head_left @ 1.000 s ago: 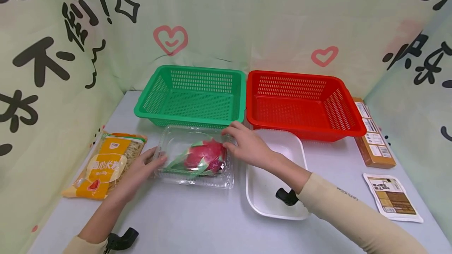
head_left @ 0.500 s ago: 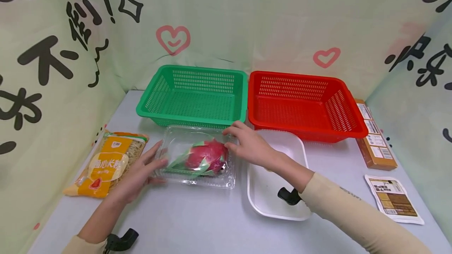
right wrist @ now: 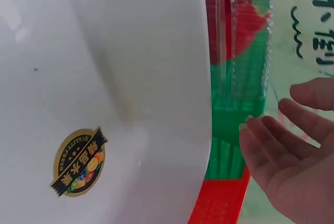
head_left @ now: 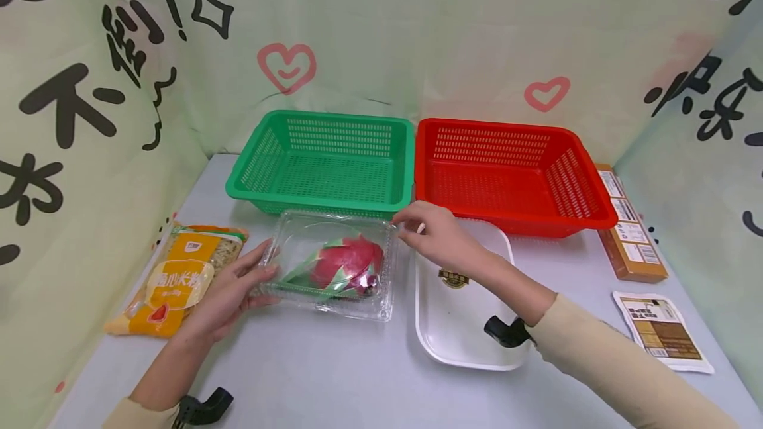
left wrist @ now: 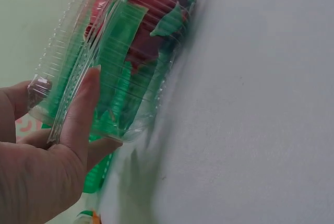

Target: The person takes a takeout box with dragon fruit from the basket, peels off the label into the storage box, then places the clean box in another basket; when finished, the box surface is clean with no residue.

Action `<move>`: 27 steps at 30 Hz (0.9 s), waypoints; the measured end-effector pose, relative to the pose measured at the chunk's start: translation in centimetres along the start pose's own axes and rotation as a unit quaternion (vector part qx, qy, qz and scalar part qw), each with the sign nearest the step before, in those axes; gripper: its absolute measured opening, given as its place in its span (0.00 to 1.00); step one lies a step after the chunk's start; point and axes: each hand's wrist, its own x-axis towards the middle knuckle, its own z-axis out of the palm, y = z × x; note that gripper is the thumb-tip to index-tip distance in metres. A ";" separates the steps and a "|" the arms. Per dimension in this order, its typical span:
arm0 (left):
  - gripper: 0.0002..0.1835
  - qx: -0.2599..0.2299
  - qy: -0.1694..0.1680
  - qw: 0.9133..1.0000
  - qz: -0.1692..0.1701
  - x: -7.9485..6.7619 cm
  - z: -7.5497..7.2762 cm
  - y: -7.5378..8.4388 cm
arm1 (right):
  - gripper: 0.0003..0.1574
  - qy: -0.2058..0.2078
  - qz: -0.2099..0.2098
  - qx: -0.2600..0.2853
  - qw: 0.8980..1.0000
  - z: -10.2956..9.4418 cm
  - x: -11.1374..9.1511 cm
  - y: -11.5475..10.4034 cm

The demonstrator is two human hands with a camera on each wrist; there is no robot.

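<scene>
A clear plastic clamshell box [head_left: 334, 306] with a red dragon fruit [head_left: 346, 263] inside sits mid-table, in front of the green basket. My left hand [head_left: 235, 290] grips its left edge; in the left wrist view the thumb lies on one side and fingers on the other. The box looks slightly raised there. By the box's far right corner is my right hand [head_left: 438, 234], its fingers loosely bent and holding nothing; the right wrist view shows them apart from the box [right wrist: 250, 31]. Under the right forearm lies a white tray [head_left: 465, 343] with a black-and-gold sticker [right wrist: 80, 162].
Behind stand a green basket [head_left: 318, 202] and a red basket [head_left: 507, 214], side by side. An orange bag of noodles [head_left: 179, 280] lies left. On the right are a brown box [head_left: 633, 237] and a white-brown pouch [head_left: 661, 333]. Printed cloth walls surround the table.
My right hand has let go of the box's right side and moved right, uncovering the tray's sticker. The left hand still holds the box, which has tilted slightly.
</scene>
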 end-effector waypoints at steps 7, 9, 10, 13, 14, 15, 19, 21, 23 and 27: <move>0.39 -0.031 0.001 0.999 0.011 0.0 0.2 -0.1 | 0.16 0.060 0.068 0.057 0.994 -2.3 -1.5 2.0; 0.39 -0.037 0.001 0.999 0.012 -0.1 0.3 -0.1 | 0.16 0.069 0.081 0.074 0.992 -2.9 -2.1 2.7; 0.39 -0.041 0.001 0.999 0.013 -0.1 0.3 -0.1 | 0.16 0.074 0.087 0.081 0.990 -3.3 -2.5 3.0; 0.39 -0.058 0.001 0.998 0.013 -0.1 0.4 -0.1 | 0.18 0.101 0.111 0.106 0.983 -4.2 -3.6 4.2; 0.38 -0.067 0.001 0.998 0.012 -0.1 0.4 -0.1 | 0.19 0.113 0.118 0.118 0.980 -4.5 -4.0 4.5; 0.38 -0.077 0.001 0.997 0.012 -0.2 0.4 -0.1 | 0.20 0.126 0.126 0.130 0.975 -4.8 -4.3 4.9; 0.37 -0.119 0.006 0.993 0.013 -0.3 0.3 -0.1 | 0.25 0.169 0.162 0.179 0.956 -5.9 -5.6 6.4; 0.38 -0.129 0.009 0.992 0.015 -0.3 0.2 -0.2 | 0.27 0.176 0.180 0.191 0.949 -6.3 -6.1 7.3; 0.38 -0.133 0.011 0.991 0.017 -0.4 0.2 -0.2 | 0.29 0.176 0.196 0.194 0.945 -6.4 -6.6 8.3; 0.37 -0.138 0.009 0.990 0.019 -0.6 0.2 -0.1 | 0.31 0.174 0.219 0.245 0.928 -6.6 -7.5 10.4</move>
